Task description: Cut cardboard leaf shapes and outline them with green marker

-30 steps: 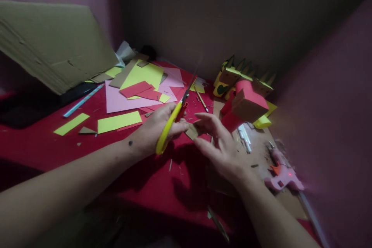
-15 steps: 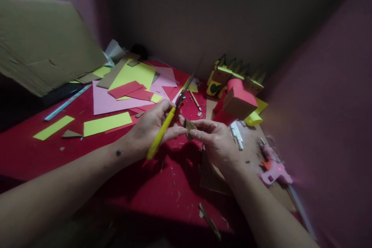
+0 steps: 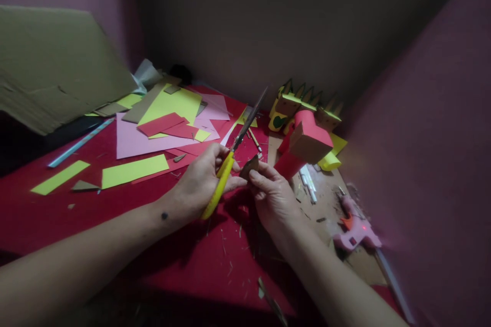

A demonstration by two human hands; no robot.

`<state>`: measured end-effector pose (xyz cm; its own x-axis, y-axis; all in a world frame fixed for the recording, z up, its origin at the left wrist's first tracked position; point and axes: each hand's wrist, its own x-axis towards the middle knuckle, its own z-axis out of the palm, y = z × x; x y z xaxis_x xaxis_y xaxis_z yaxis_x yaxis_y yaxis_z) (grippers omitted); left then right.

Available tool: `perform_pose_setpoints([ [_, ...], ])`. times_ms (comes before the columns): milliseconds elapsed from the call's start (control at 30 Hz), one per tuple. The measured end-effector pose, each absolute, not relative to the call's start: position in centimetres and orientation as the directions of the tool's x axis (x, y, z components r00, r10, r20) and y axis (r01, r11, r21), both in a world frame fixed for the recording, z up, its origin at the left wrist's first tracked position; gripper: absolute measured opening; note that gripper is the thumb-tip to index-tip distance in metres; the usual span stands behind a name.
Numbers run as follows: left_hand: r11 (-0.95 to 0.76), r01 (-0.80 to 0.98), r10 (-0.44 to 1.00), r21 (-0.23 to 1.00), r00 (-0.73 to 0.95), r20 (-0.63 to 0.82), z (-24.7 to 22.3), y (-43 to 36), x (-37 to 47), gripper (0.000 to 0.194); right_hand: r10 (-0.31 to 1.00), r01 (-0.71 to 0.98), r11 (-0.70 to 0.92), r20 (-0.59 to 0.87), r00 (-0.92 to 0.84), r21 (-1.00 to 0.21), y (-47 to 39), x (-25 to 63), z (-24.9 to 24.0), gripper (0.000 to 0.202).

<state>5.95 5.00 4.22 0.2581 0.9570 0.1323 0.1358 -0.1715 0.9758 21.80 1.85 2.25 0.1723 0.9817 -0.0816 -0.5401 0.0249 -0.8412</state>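
Note:
My left hand (image 3: 203, 178) is closed around a pair of scissors (image 3: 221, 184) with yellow handles, its blades pointing up and away from me. In my right hand (image 3: 274, 194) a small dark piece of cardboard (image 3: 250, 166) is pinched between thumb and fingers. The left fingertips come close to the cardboard's edge; whether they touch it I cannot tell. Both hands hover over the red tabletop (image 3: 184, 265).
Yellow, pink and red paper (image 3: 134, 169) lies across the left side, beside a large cardboard sheet (image 3: 57, 66). To the right are a red paper-and-cardboard model (image 3: 310, 140), glue sticks (image 3: 308, 184) and a pink glue gun (image 3: 358, 227) with a lit red light. Cardboard scraps (image 3: 272, 301) litter the front.
The cardboard piece has turned in my right hand and now shows a darker side. My left fingers have drawn slightly back from it. The whole view has shifted a little.

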Motion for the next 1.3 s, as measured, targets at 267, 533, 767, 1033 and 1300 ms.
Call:
perform_pose_setpoints([
  [267,-0.12,0.06,0.963,0.991,0.25,0.102,3.7,5.1,6.6,0.058,0.998,-0.546,-0.03,-0.057,0.032,-0.837,2.1,22.1,1.3,0.025],
  [533,-0.048,-0.028,0.967,0.998,0.248,0.053,3.7,5.1,6.9,0.051,0.992,-0.572,-0.074,-0.122,0.045,-0.817,1.7,21.9,1.8,0.03],
  [767,-0.01,-0.021,0.951,1.0,0.308,0.016,3.1,5.4,6.5,0.058,0.993,-0.524,-0.022,-0.08,0.089,-0.852,1.8,22.2,3.1,0.026],
  [1033,0.004,0.025,0.945,1.0,0.328,-0.012,4.0,4.8,6.5,0.057,0.988,-0.492,-0.022,-0.094,0.123,-0.87,1.6,22.3,3.8,0.027],
  [1300,-0.018,0.044,0.945,0.999,0.328,0.003,3.7,4.9,6.6,0.053,0.987,-0.483,-0.003,-0.08,0.139,-0.876,1.4,22.2,4.2,0.024],
])
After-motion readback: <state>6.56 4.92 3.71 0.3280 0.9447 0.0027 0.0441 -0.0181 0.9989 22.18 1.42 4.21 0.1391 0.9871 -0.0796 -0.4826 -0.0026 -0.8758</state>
